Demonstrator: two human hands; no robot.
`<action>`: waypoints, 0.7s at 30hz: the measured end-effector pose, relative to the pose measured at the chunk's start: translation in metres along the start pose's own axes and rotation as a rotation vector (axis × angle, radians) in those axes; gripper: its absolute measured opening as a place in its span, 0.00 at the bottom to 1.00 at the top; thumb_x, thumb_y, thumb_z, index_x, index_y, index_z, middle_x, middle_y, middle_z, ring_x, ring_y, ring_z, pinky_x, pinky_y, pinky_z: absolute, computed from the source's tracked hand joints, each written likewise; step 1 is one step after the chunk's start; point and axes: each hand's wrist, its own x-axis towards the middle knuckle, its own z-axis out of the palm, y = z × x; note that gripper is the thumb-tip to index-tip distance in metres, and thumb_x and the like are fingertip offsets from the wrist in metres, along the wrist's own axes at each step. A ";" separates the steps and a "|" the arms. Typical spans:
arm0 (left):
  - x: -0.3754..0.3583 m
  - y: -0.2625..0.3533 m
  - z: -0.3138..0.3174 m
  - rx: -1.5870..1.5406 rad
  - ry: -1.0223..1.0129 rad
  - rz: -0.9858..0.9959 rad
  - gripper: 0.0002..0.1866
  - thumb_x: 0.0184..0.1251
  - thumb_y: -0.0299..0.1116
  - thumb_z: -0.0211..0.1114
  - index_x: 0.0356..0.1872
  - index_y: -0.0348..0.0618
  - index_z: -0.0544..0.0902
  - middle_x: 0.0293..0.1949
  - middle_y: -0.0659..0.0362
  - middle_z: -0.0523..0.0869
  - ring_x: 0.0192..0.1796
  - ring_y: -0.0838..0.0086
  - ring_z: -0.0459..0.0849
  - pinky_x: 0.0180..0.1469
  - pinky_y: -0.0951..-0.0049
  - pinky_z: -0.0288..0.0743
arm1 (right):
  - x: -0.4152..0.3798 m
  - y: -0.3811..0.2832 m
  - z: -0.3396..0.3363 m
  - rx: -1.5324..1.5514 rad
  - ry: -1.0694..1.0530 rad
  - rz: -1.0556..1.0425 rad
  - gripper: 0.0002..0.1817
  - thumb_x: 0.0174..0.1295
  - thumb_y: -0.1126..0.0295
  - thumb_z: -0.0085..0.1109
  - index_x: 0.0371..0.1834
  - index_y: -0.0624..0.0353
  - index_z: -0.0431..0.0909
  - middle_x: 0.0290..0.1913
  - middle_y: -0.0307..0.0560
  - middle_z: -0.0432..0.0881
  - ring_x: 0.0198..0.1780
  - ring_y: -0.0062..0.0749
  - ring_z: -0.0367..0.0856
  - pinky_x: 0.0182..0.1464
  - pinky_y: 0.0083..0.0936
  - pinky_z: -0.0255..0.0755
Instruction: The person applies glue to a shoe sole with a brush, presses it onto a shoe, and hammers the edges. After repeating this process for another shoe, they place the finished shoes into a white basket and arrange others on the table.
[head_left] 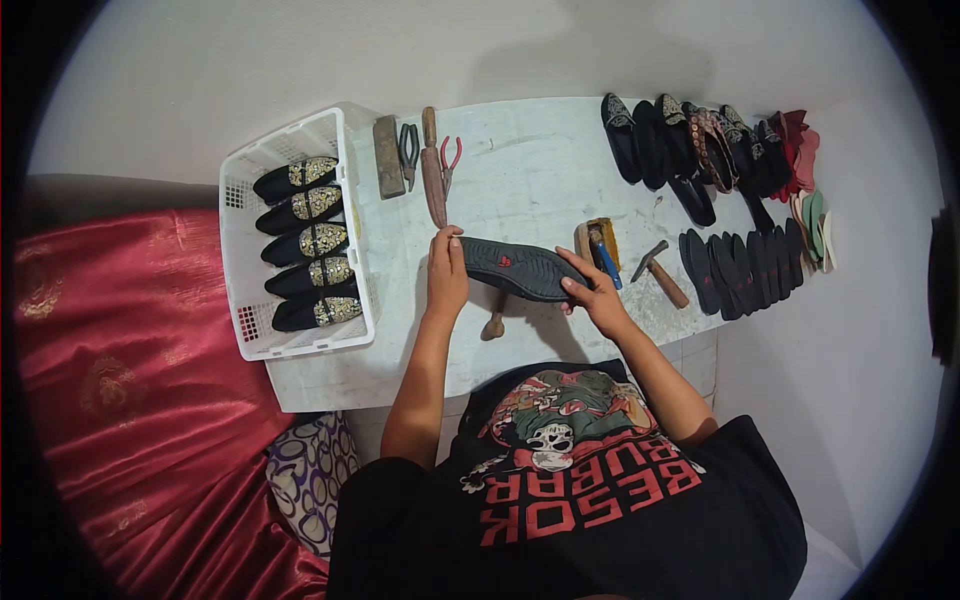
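Note:
A black shoe sole [520, 268] with a ridged underside and a small red mark is held level above the white table [540, 150]. At its left end, my left hand [447, 272] grips the edge between thumb and fingers. My right hand [592, 292] is closed around the right end, thumb on the ridged face. Below the sole, the knobbed end of a wooden tool [493, 327] shows; the rest of it is hidden. Just right of my right hand are a small box [583, 242] with a blue-handled tool [608, 265] and a hammer [660, 275].
A white basket [362, 250] of several black shoes with patterned uppers stands left. Behind lie a block [388, 157], pliers [409, 150], a long wooden-handled tool [433, 180] and red-handled pincers [451, 160]. Shoes [620, 138] and dark soles [700, 270] lie right.

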 end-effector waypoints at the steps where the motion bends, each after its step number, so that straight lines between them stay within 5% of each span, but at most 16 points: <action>1: 0.001 0.014 0.000 0.021 0.008 0.030 0.17 0.89 0.36 0.46 0.59 0.40 0.81 0.53 0.46 0.84 0.54 0.54 0.84 0.61 0.60 0.75 | -0.003 0.003 -0.004 0.028 0.023 -0.009 0.28 0.77 0.72 0.61 0.80 0.54 0.72 0.57 0.43 0.85 0.38 0.21 0.82 0.39 0.21 0.81; 6: -0.009 0.075 0.000 0.066 -0.183 -0.011 0.15 0.88 0.33 0.48 0.57 0.37 0.83 0.48 0.47 0.82 0.51 0.56 0.84 0.56 0.62 0.75 | -0.027 0.017 -0.043 0.115 0.044 -0.054 0.28 0.76 0.71 0.62 0.79 0.58 0.72 0.59 0.45 0.84 0.41 0.22 0.83 0.39 0.23 0.81; 13: -0.016 0.155 0.027 0.069 -0.186 0.061 0.14 0.86 0.35 0.54 0.58 0.40 0.84 0.49 0.49 0.81 0.48 0.56 0.85 0.54 0.62 0.78 | -0.051 0.030 -0.094 0.341 0.029 -0.097 0.31 0.75 0.72 0.60 0.81 0.62 0.67 0.67 0.49 0.80 0.52 0.28 0.85 0.42 0.31 0.82; 21: -0.055 0.193 0.093 -0.007 -0.283 0.055 0.15 0.85 0.36 0.56 0.58 0.40 0.86 0.47 0.50 0.83 0.50 0.61 0.83 0.55 0.66 0.75 | -0.111 -0.001 -0.175 0.200 0.117 -0.156 0.31 0.72 0.73 0.62 0.79 0.63 0.70 0.68 0.52 0.80 0.48 0.29 0.88 0.35 0.25 0.84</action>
